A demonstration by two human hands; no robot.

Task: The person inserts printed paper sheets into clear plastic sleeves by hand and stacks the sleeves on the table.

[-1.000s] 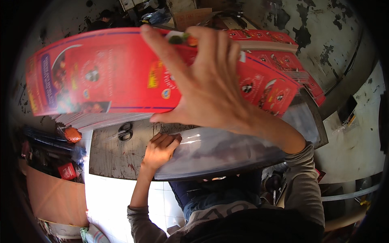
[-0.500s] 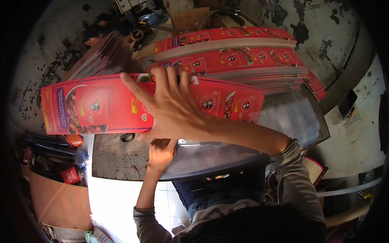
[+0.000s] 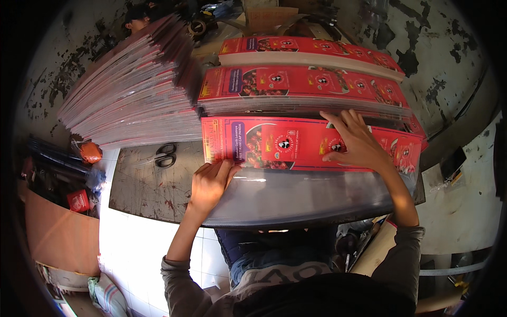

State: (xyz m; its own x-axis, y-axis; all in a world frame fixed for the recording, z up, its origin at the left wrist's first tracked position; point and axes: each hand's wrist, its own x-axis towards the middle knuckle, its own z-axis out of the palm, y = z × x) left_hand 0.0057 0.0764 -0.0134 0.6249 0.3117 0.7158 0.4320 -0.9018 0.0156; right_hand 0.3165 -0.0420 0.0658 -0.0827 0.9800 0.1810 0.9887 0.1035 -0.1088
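Observation:
A long red printed card strip (image 3: 301, 142) with food pictures lies across the front of the table. It rests over a stack of clear plastic sleeves (image 3: 296, 195). At the strip's near left corner, my left hand (image 3: 208, 182) has its fingers pinched on the edge of the clear plastic. My right hand (image 3: 362, 140) lies over the right half of the strip, thumb and fingers spread apart, fingertips at its far edge. Behind them stand more stacked red strips (image 3: 296, 82). A tall fanned pile of plastic-covered strips (image 3: 132, 90) leans at the left.
Black-handled scissors (image 3: 165, 155) lie on the worn tabletop (image 3: 142, 185), left of my left hand. A farther red stack (image 3: 317, 46) and a roll of tape (image 3: 197, 27) sit at the back. Another person (image 3: 138, 18) is partly visible behind the pile.
My right hand has gone from holding a strip out to the left to lying on a strip at the right. The left pile now stands in full view. My left hand stays by the plastic.

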